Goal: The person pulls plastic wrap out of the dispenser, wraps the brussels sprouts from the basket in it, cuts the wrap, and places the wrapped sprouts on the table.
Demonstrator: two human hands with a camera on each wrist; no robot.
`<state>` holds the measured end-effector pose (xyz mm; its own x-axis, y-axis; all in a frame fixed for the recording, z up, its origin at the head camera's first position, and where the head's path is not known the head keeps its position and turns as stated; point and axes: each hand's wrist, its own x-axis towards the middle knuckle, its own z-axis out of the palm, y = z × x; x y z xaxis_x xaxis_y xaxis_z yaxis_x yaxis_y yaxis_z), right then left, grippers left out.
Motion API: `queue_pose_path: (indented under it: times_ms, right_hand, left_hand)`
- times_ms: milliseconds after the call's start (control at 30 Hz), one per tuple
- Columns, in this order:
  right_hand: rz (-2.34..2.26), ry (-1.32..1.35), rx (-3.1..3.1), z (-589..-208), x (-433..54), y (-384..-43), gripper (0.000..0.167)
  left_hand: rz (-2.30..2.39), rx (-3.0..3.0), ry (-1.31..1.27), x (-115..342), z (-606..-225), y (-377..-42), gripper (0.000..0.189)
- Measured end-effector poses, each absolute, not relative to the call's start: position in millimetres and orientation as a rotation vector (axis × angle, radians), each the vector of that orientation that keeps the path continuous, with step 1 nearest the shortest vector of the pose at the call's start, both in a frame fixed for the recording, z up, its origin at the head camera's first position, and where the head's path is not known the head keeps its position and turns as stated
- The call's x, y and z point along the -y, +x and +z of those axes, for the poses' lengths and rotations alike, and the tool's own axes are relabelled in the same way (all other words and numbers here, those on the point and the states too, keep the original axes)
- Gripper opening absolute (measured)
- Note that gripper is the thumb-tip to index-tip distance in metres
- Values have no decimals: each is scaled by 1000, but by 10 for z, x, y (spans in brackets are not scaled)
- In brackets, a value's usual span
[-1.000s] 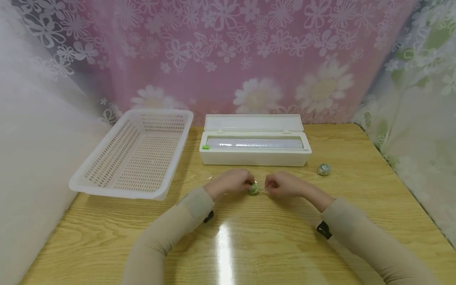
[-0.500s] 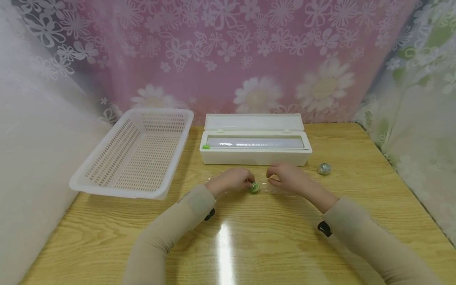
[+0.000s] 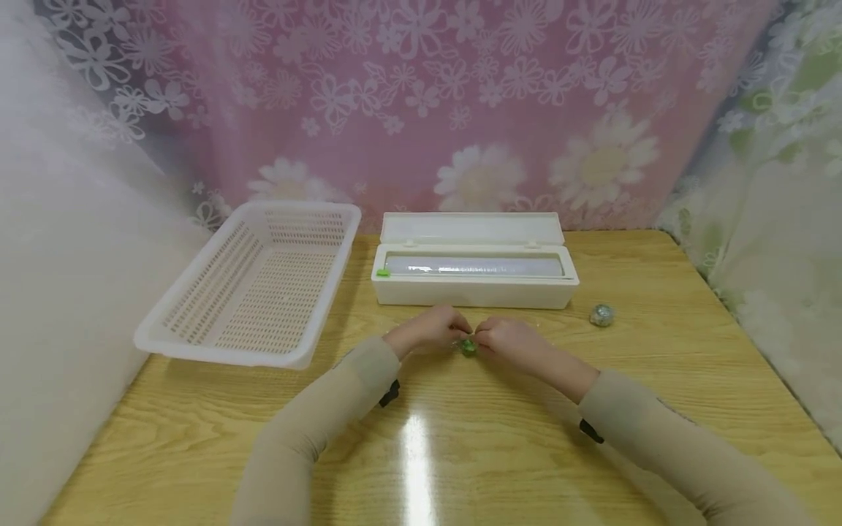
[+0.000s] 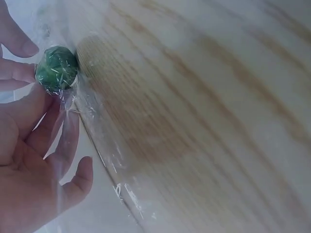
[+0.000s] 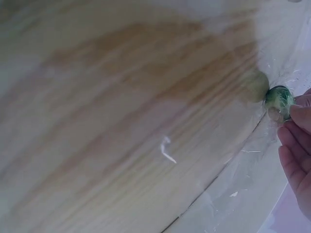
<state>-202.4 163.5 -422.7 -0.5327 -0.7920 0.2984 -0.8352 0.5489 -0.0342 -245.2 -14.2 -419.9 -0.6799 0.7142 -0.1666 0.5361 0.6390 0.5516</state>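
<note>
A small green Brussels sprout (image 3: pixel 468 348) lies on the table in clear plastic wrap (image 4: pixel 104 128). My left hand (image 3: pixel 435 326) is at its left, thumb and fingers pinching the wrap close to it. From the right, my right hand (image 3: pixel 514 343) pinches the wrap against the sprout, the fingertips of both hands nearly meeting. In the right wrist view the pale cut stem of the Brussels sprout (image 5: pixel 279 104) shows beside the thumb of my right hand (image 5: pixel 297 143). The fingers of my left hand (image 4: pixel 41 165) reach under the sprout in the left wrist view.
Behind the hands stands a white plastic-wrap dispenser (image 3: pixel 475 294), lid raised, with a roll inside and a green slider (image 3: pixel 383 272). A wrapped ball (image 3: pixel 601 315) sits at the right. On the left is a white slotted basket (image 3: pixel 302 358). Floral curtains border the wooden table (image 3: pixel 526 453).
My right hand let go of the wrap at the right, opened, then moved left to the sprout and pinches the wrap there. My left hand has stayed near the sprout, shifting slightly.
</note>
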Motion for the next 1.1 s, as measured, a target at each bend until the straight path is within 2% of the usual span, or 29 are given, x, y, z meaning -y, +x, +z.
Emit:
queue_pose_path:
  times_ms: [233,467,700,867,1100]
  right_hand:
    - [391,1339,2638,-4202,-1642,-2125,3]
    - [605,1281,2803,-4175,-1670,-2249,5]
    - [776,1206,2977,-4146,-1692,-2329,16]
    - [743,1138,3045,-4159,-1706,-2341,25]
    - [439,1182,2823,-4204,-1659,-2291,18]
  left_hand:
    - [675,-2549,989,185,-4176,-2436,20]
    - [762,-2612,1056,221,-4125,-2369,12]
    - [662,-2646,1077,175,-4167,-2348,17]
    - [608,-2637,1108,142,-4198,-2397,21]
    - [625,-2627,1053,133,-4247,-2509,21]
